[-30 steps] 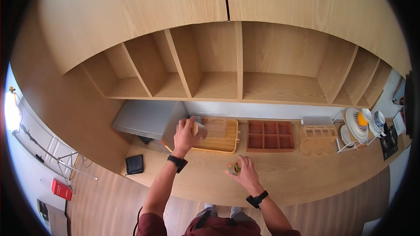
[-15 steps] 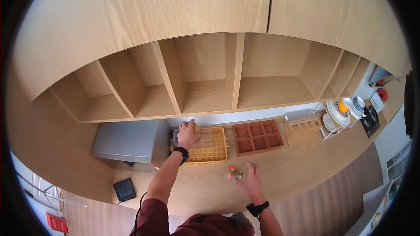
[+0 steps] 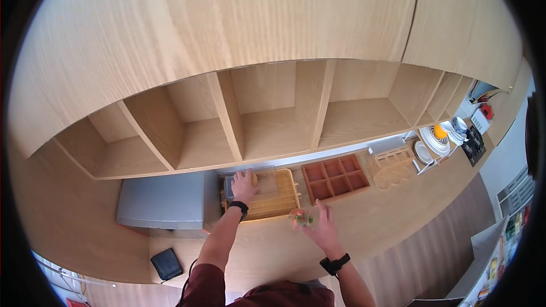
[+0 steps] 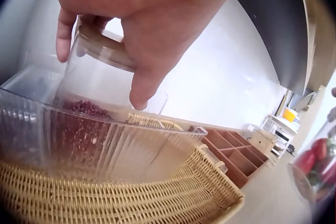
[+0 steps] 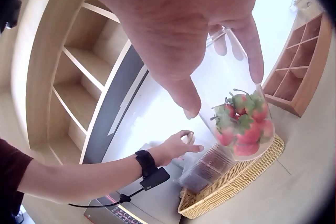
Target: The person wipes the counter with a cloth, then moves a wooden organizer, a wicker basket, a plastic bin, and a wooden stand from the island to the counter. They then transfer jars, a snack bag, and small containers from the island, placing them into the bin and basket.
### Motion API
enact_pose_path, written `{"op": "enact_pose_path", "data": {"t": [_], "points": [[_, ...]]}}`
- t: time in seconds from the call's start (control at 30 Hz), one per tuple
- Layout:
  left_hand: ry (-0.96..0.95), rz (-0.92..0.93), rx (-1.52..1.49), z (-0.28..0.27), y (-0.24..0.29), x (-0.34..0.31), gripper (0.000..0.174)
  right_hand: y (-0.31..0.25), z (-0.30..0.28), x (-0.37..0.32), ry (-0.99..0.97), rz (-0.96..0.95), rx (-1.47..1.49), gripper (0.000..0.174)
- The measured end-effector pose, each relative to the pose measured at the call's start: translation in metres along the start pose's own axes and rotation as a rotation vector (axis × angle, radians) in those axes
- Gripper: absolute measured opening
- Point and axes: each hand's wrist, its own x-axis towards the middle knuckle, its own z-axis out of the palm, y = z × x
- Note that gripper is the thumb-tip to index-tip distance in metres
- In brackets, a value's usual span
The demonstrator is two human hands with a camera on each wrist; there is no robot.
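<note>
Jar [image 4: 97, 85] apparently inside bin [image 4: 121, 148]; basket [image 4: 173, 195] beneath.

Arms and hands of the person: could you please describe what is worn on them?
Left hand and right hand are bare. Each wrist carries a black band with a black box; a thin black cable hangs from the left one. Dark red sleeves cover the upper arms.

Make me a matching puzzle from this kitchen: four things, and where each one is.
Things:
1. wooden-lidded jar
2. strawberry jar
3. wicker basket
4. compartment tray

Places:
a. on the counter, right of the basket
b. gripped by the right hand
c. gripped at its lid by the left hand
d. under the clear ribbed bin

Pairs: 1-c, 2-b, 3-d, 4-a
</note>
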Motion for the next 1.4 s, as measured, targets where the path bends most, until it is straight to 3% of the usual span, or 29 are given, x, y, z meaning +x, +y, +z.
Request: {"op": "enact_pose_path", "data": {"t": [0.27,0.33,0.43,0.5,0.53,0.67,0.77,0.8,0.87,0.93,1.03,1.23,1.4], "points": [[0.003,-0.054,-0.049,0.000,0.000,-0.002,0.099,-0.050,0.004,0.072,-0.033,-0.078,-0.004,0.095],[0.023,-0.071,-0.077,-0.009,0.003,-0.012,0.100,-0.049,0.017,0.094,-0.010,-0.172,-0.015,0.090],[0.196,-0.009,-0.180,-0.020,0.003,-0.041,0.103,-0.044,0.047,0.127,0.017,-0.255,-0.054,0.087],[0.401,0.123,-0.319,-0.015,-0.002,-0.071,0.100,-0.048,0.065,0.143,-0.016,-0.230,-0.037,0.086],[0.403,0.117,-0.312,-0.017,-0.003,-0.092,0.100,-0.049,0.074,0.149,-0.044,-0.205,-0.028,0.085],[0.293,0.290,-0.292,-0.030,-0.011,-0.188,0.075,-0.048,0.107,0.164,-0.169,-0.193,-0.102,0.082],[0.278,0.316,-0.267,-0.036,-0.030,-0.246,0.065,-0.046,0.127,0.166,-0.231,-0.192,-0.132,0.086],[0.277,0.309,-0.268,-0.037,-0.035,-0.264,0.065,-0.042,0.134,0.167,-0.254,-0.183,-0.129,0.087],[0.240,0.112,-0.420,-0.036,-0.047,-0.292,0.061,-0.038,0.146,0.169,-0.280,-0.177,-0.125,0.089],[0.265,0.100,-0.440,-0.035,-0.057,-0.312,0.061,-0.034,0.156,0.171,-0.397,-0.051,-0.134,0.092],[0.242,-0.023,-0.461,-0.036,-0.063,-0.338,0.064,-0.022,0.180,0.173,-0.427,-0.016,-0.200,0.098],[0.276,-0.088,-0.454,-0.024,-0.067,-0.363,0.067,0.000,0.206,0.172,-0.385,-0.028,-0.211,0.110],[0.222,-0.133,-0.521,-0.033,-0.063,-0.370,0.066,-0.004,0.206,0.162,-0.345,-0.019,-0.196,0.105]]}}
